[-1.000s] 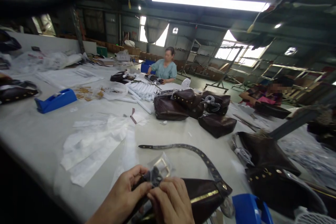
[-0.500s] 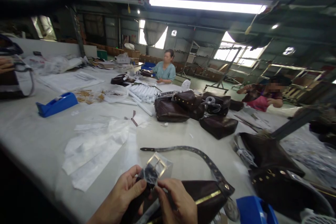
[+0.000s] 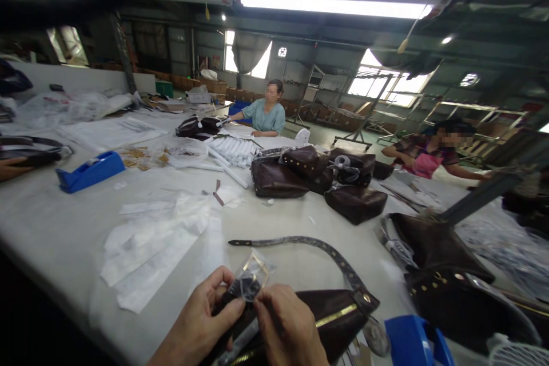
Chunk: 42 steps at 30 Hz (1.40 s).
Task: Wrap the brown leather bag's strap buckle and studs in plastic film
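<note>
Gold and square, the buckle (image 3: pixel 254 269) sits in clear plastic at six o'clock, its dark strap (image 3: pixel 234 303) pinched in the left hand (image 3: pixel 230 296); the right hand's (image 3: pixel 259 301) fingertips close on the wrap. Beneath, a brown bag (image 3: pixel 330 320) shows its brass zip. Beyond, studded bags (image 3: pixel 278 174) crowd the bench (image 3: pixel 171 263).
</note>
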### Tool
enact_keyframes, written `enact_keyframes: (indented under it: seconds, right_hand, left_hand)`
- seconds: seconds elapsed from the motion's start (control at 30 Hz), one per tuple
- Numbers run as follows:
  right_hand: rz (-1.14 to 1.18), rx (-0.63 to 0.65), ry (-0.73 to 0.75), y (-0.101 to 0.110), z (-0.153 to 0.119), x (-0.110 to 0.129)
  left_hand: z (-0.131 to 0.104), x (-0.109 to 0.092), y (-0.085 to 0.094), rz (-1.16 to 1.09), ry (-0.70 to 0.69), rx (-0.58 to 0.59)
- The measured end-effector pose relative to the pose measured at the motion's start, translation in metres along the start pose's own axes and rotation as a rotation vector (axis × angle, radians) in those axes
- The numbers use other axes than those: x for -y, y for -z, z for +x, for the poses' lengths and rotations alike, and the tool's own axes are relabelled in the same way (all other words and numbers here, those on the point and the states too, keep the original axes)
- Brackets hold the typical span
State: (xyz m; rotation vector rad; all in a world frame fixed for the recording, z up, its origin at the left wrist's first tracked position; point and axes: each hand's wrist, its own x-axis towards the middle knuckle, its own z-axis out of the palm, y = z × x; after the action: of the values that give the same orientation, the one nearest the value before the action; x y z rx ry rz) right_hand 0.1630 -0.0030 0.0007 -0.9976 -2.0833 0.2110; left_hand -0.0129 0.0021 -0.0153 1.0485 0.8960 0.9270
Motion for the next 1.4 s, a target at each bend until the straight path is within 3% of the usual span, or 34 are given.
enact_keyframes:
  seconds: [0.2,0.37,0.53,0.7,0.9,1.07,1.27,1.4]
  right_hand:
    - [0.157,0.091,-0.128,0.004,0.003,0.001]
    - [0.23,0.067,-0.181,0.002,0.001,0.0]
    - [0.297,0.018,-0.236,-0.005,0.0,0.0]
    - [0.409,0.06,-0.331,-0.005,0.007,0.006]
    - [0.365,0.014,-0.221,-0.008,0.005,-0.001]
    - [0.243,-0.052,-0.061,-0.013,-0.001,-0.013]
    - [0.027,0.065,0.082,0.0,0.009,-0.011]
    - [-0.161,-0.082,0.164,-0.01,0.008,-0.009]
  left_hand:
    - [-0.001,-0.003,0.002,0.041,0.008,0.034]
    - [0.0,-0.004,0.002,0.021,-0.016,0.049]
    - [0.0,-0.009,0.004,-0.044,-0.045,0.09]
    - [0.001,-0.009,0.008,-0.213,-0.002,0.154]
    - [0.003,-0.005,0.009,-0.226,-0.013,0.146]
    - [0.004,-0.005,0.004,-0.058,-0.036,0.003]
    - [0.005,-0.005,0.001,0.09,-0.047,-0.028]
    - [0.006,-0.001,0.003,0.07,-0.065,-0.047]
